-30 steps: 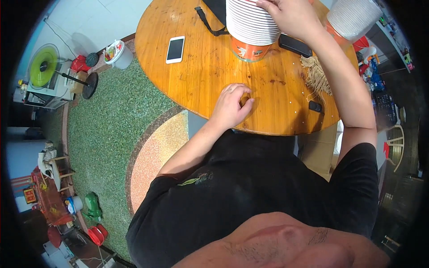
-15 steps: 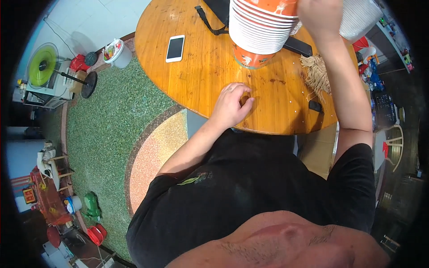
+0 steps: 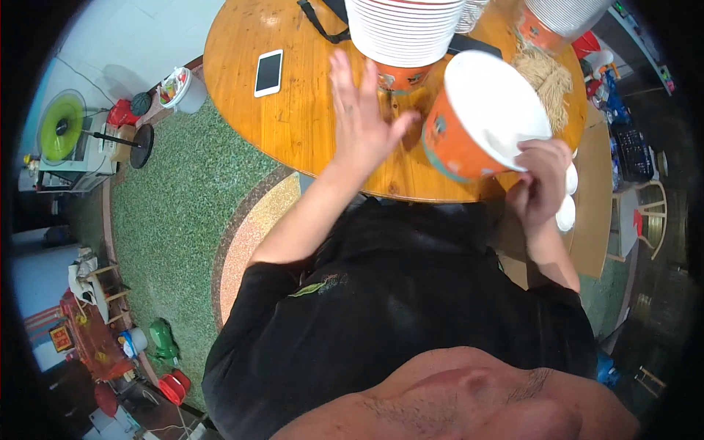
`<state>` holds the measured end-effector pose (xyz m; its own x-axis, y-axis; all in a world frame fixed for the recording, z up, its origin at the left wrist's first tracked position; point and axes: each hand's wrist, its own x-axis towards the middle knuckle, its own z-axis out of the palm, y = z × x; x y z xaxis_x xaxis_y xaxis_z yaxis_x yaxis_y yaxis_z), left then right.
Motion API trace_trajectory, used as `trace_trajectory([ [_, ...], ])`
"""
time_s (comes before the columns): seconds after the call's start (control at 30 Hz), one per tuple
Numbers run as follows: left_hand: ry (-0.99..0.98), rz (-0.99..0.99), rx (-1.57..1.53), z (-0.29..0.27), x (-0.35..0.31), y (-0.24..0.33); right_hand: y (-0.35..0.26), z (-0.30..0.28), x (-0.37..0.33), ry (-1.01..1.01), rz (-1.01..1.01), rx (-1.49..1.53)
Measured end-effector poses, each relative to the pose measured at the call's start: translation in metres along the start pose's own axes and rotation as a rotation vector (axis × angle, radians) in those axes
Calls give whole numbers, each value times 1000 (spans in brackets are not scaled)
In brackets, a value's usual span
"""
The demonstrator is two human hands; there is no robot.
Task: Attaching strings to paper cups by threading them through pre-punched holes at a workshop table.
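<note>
An orange paper bucket (image 3: pixel 458 139) with a white inside is tilted over the table's near right part, its mouth toward the upper right. My right hand (image 3: pixel 544 176) grips its rim, thumb outside and fingers over the edge. My left hand (image 3: pixel 363 121) is raised over the table with its fingers spread, holding nothing. Just beyond it stands a tall stack of nested paper buckets (image 3: pixel 403 33), with white rims and an orange bottom one; its top is out of view.
The round wooden table (image 3: pixel 293 132) carries a white phone (image 3: pixel 269 73), a black strap (image 3: pixel 319 26) and beige strings (image 3: pixel 546 81). Another bucket stack (image 3: pixel 561 22) stands far right. White round pieces (image 3: pixel 566 213) lie by a cardboard box (image 3: pixel 592 198). A fan (image 3: pixel 62 125) stands left.
My right hand has come down from the top of the stack and now holds a single bucket nearer me. My left hand has risen from the table edge and spread its fingers.
</note>
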<state>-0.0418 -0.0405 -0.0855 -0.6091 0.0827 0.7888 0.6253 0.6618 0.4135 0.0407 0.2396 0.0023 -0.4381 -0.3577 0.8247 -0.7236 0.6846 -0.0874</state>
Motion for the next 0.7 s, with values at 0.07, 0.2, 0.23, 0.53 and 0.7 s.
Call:
trace_trajectory([
  [0.07,115,132,61,10,28,-18,-7,4,-21,-82,21,3],
  [0.2,222,243,416,31,75,-17,-6,19,-48,-161,32,19],
  [0.23,246,266,372,34,81,-22,-6,26,-52,-143,27,22],
  [0.53,59,-4,169,40,114,-40,-3,72,-65,-142,404,326],
  [0.7,-49,-168,130,51,116,-29,-10,101,-83,-122,669,485],
])
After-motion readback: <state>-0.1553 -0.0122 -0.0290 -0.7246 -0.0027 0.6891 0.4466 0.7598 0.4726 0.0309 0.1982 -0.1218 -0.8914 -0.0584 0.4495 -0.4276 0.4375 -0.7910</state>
